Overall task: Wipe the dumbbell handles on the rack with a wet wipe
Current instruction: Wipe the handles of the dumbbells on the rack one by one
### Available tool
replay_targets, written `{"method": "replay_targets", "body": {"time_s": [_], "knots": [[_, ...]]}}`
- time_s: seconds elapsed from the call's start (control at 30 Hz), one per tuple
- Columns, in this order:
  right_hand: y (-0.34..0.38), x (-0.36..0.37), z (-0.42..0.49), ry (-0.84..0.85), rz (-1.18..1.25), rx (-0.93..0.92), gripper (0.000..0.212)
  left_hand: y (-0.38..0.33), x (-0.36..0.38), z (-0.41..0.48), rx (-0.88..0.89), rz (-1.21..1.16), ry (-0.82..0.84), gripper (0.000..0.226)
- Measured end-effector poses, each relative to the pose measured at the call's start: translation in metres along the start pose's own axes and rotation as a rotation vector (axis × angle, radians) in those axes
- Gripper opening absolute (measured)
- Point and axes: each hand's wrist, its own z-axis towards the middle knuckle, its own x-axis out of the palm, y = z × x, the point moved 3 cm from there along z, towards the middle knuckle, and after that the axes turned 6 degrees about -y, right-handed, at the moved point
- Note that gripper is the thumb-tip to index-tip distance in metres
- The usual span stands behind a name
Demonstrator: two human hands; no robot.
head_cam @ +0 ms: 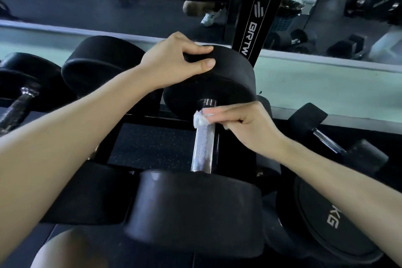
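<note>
On the black rack (252, 28) before a wall mirror (337, 6), the left hand (174, 61) grips the dumbbell (195, 206) by its far head. The right hand (248, 124) pinches the wet wipe (199, 119) against the far end of the handle (203, 150).

Black rack (261, 13), upright post marked BRTW at back right. A row of black round-headed dumbbells lies across it, handles running front to back. Centre dumbbell (195, 209): chrome knurled handle (203, 148), far head just beside the post, near head at the front. Just left, second dumbbell (93, 65), handle hidden. Far left, third dumbbell (28, 72), dark handle with a chrome collar. Right of centre, smaller dumbbell (327, 142), thin chrome handle. Lower right, head face marked KG (326, 213); which tier, cannot tell.
</note>
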Motion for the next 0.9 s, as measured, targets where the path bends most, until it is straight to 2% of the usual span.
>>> {"method": "replay_targets", "body": {"time_s": [0.1,0.17,0.23,0.3,0.4,0.53,0.67,0.73,0.8,0.9], "knots": [[-0.001,-0.001,-0.032,-0.169,0.319,0.436,0.018,0.002,0.002,0.0,-0.01,-0.033,-0.011,0.037],[-0.009,0.007,-0.036,-0.15,0.637,0.754,0.027,0.002,0.002,0.001,-0.014,-0.057,-0.019,0.036],[-0.01,0.021,-0.027,-0.106,0.802,0.91,0.035,0.001,0.003,0.001,-0.021,-0.062,-0.022,0.035],[-0.006,0.033,-0.018,-0.057,0.811,0.917,0.036,0.0,0.002,0.001,-0.028,-0.073,-0.026,0.035],[-0.003,0.036,-0.025,-0.058,0.789,0.93,0.028,-0.001,0.003,0.0,-0.046,-0.1,-0.022,0.035],[0.001,0.03,-0.04,0.1,0.761,0.961,0.015,-0.001,0.004,0.0,-0.052,-0.094,-0.025,0.036],[-0.005,0.027,-0.01,-0.092,0.786,0.977,0.023,-0.001,0.003,0.0,-0.042,-0.072,-0.017,0.037],[-0.006,0.03,-0.003,-0.115,0.81,0.95,0.021,-0.001,0.003,0.0,-0.037,-0.063,-0.013,0.037],[-0.007,0.036,-0.016,-0.077,0.814,0.967,0.018,-0.001,0.003,0.0,-0.037,-0.062,-0.008,0.037],[-0.001,0.038,-0.04,0.085,0.754,1.022,0.013,-0.001,0.003,0.0,-0.032,-0.056,-0.01,0.036]]}}
